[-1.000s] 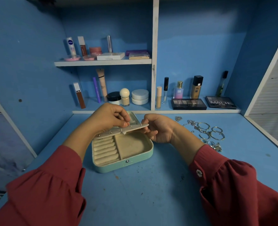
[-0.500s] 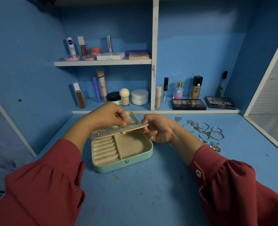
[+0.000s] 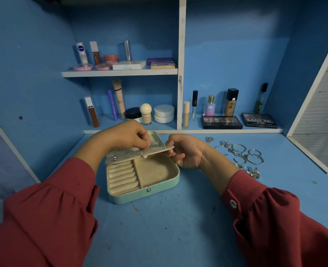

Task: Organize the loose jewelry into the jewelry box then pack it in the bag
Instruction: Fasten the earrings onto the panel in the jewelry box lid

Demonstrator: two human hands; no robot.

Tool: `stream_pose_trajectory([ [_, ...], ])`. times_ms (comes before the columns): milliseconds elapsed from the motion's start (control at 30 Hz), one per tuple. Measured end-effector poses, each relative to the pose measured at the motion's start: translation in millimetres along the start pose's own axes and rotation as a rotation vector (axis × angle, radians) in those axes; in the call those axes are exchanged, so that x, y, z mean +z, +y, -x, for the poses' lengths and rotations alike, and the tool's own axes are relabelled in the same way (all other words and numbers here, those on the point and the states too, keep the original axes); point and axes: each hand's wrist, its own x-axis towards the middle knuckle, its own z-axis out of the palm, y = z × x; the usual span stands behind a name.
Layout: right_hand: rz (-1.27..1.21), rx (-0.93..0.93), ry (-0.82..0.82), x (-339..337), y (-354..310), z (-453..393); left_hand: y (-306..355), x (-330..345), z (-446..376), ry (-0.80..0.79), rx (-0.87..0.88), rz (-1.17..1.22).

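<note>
blue desk (image 3: 169,228) | jewelry box (image 3: 144,195) lid half hidden | left hand (image 3: 124,137) fingertips unclear

Both arms wear loose dark-red sleeves (image 3: 49,218); the right cuff (image 3: 234,197) has a round button (image 3: 233,203).

The scene is dimly and evenly lit, with a cool blue cast. Soft shadows are thrown under the shelf (image 3: 120,72) and sleeves (image 3: 49,218). A faint glare is seen at 1 o'clock. Straight edges are bowed toward 3 and 9 o'clock by wide-angle distortion. Corners are slightly softened.
</note>
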Motion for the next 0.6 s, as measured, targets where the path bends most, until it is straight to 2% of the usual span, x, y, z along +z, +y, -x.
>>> stream_pose_trajectory([
  [600,-0.017,-0.017,-0.002,0.5,2.5,-2.0,9.5,-0.5,-9.3,-0.078,0.015,-0.137],
])
